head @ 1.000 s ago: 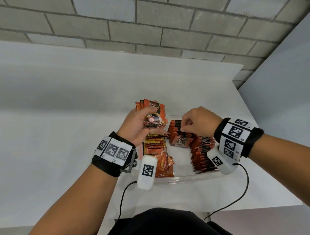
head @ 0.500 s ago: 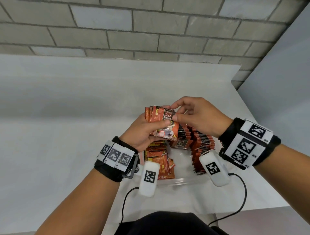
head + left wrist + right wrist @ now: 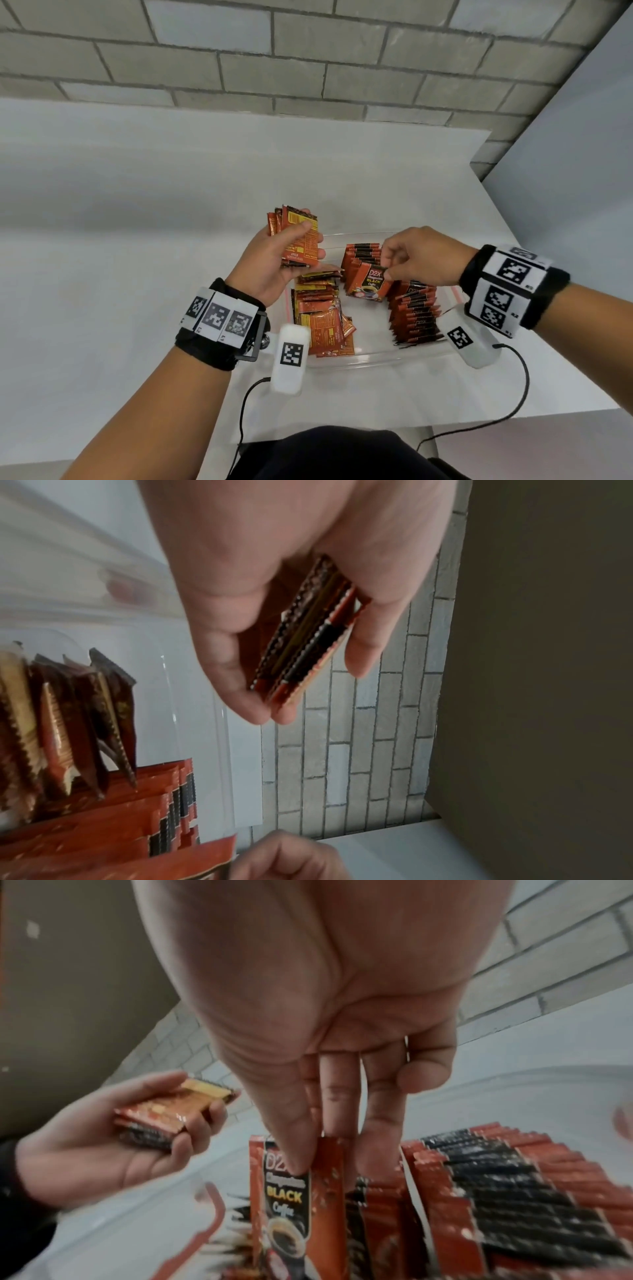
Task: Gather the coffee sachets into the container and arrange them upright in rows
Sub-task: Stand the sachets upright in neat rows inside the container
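- A single coffee sachet (image 3: 368, 282), pinched by the right hand (image 3: 416, 255), is held at the near end of the upright row (image 3: 363, 255) inside the clear container (image 3: 376, 359).
- A small stack of sachets (image 3: 297, 240) is gripped in the left hand (image 3: 274, 260), above the container's far-left corner.
- Step judged in hand: seating one sachet upright; next, another must be drawn from the stack.

The left hand (image 3: 274, 260) is covering most of the small stack of sachets (image 3: 299, 236) it is gripping, so their count is staying unclear. The right hand (image 3: 416, 255) is hiding the top edge of the single sachet (image 3: 368, 284) it is pinching. In the right wrist view, motion blur is smearing the upright rows (image 3: 514, 1191), and the clear container's (image 3: 376, 358) near wall is running behind both wrist devices.
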A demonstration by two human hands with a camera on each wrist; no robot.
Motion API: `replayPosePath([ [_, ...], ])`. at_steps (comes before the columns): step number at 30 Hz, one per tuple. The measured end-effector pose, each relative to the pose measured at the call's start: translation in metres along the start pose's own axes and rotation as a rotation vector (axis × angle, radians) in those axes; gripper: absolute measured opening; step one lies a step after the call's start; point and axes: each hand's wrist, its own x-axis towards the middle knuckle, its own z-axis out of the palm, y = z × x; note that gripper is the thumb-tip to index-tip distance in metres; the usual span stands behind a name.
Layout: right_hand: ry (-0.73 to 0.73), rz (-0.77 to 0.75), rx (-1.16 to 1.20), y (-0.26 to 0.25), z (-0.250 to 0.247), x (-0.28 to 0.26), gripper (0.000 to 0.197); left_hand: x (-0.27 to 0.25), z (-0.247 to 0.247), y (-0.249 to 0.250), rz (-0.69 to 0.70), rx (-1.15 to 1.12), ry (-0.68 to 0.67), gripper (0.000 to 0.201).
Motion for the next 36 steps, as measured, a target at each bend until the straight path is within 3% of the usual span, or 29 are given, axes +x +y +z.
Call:
replayPosePath([
  [9, -0.059, -0.038, -0.303, 0.002, 0.014, 0.018, 0.006, -0.003, -0.008, -0.003, -0.006, -0.039, 0.009, 0.021],
  [20, -0.063, -0.002, -0.341, 0.003, 0.02, 0.025, 0.008, -0.002, -0.008, -0.007, -0.023, -0.045, 0.011, 0.033],
  [36, -0.053, 0.025, -0.381, 0.004, 0.02, 0.026, 0.016, -0.003, -0.004, -0.011, -0.056, -0.097, -0.008, 0.028],
])
